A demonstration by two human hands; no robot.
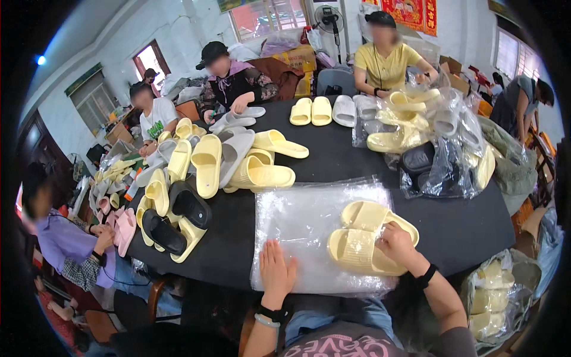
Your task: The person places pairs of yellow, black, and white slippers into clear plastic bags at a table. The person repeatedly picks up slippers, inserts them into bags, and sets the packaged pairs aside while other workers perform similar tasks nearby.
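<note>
My left hand lies flat with the palm down, its fingers nearly straight, close together and pointing away from me, the thumb held out to the right. My left forearm comes up from the lower edge, the wrist roughly in line with it. My right hand is turned knuckles up, its fingers bent inward in a closed grip. My right forearm slants in from the lower right toward the middle, my two hands well apart.
</note>
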